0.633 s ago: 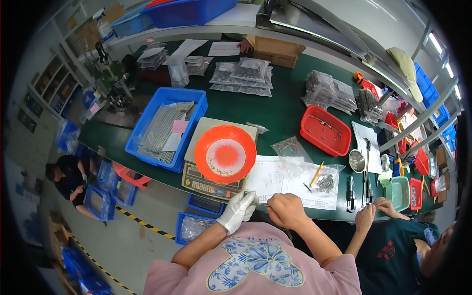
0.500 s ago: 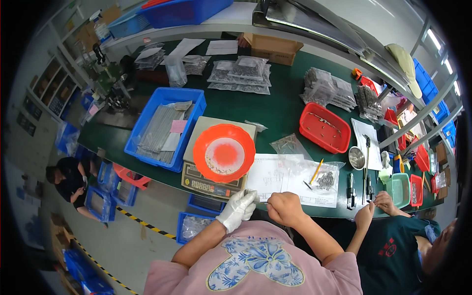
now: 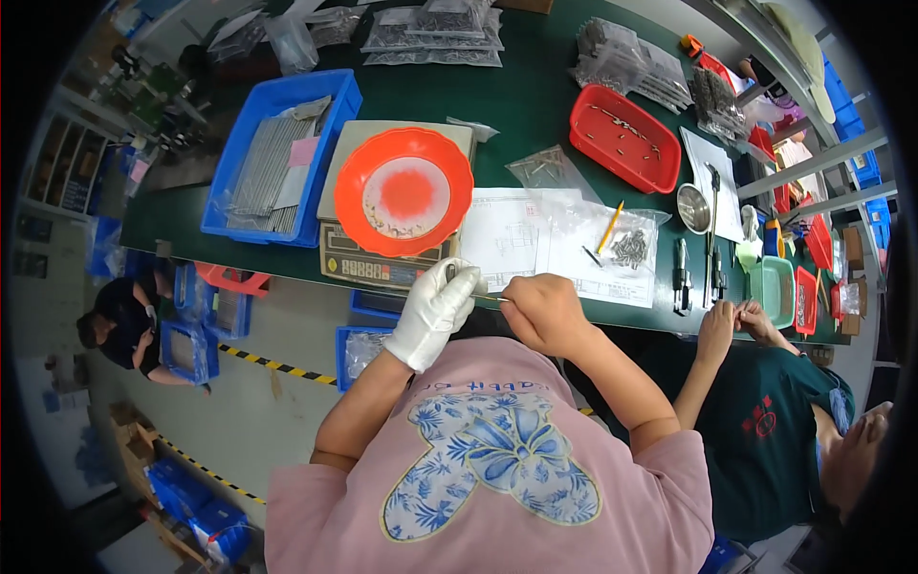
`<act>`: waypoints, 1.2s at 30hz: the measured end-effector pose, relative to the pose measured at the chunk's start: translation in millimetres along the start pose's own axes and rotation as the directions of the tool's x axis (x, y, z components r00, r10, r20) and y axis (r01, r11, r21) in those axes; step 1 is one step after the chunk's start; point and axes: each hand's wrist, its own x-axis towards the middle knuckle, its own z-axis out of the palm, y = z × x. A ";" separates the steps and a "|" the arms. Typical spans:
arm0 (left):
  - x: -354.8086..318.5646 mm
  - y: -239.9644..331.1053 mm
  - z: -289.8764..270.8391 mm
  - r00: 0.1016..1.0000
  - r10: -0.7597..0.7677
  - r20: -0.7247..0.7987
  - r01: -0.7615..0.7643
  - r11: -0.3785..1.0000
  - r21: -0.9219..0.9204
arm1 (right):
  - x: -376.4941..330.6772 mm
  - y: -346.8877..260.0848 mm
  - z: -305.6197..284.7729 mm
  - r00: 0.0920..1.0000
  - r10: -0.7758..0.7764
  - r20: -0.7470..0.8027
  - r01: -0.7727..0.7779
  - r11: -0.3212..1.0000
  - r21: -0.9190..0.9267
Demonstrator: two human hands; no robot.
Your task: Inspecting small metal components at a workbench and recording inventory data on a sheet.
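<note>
My left hand (image 3: pixel 435 311), in a white glove, is closed with its fingers pinched together in front of the table edge. From it a thin metal rod (image 3: pixel 489 298) runs across to my bare right hand (image 3: pixel 547 314), whose curled fingers close on the other end. Both rod ends are hidden in the fingers. Just beyond my left hand stands a weighing scale (image 3: pixel 368 271) with a red-orange bowl (image 3: pixel 350 196) on it, holding a few small bits. Printed drawing sheets (image 3: pixel 499 244) lie beyond my right hand, under a clear bag of small metal parts (image 3: pixel 631 247) and a yellow pencil (image 3: pixel 611 228).
A blue bin (image 3: pixel 216 215) of bagged rods stands left of the scale. To the right are a red tray (image 3: pixel 626 158) with small pins, a metal bowl (image 3: pixel 693 208) and a green basket (image 3: pixel 773 287). A co-worker's hands (image 3: pixel 734 320) are close on my right.
The view has tipped down, so the table things sit higher in the picture. My hands still hold the rod, slightly raised and turned, with more of the glove's back showing.
</note>
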 end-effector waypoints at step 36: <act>27.4 -23.9 -17.6 0.636 0.699 0.326 -0.604 0.188 0.774 | -10.2 15.4 17.4 0.827 0.479 0.294 -0.476 0.319 0.820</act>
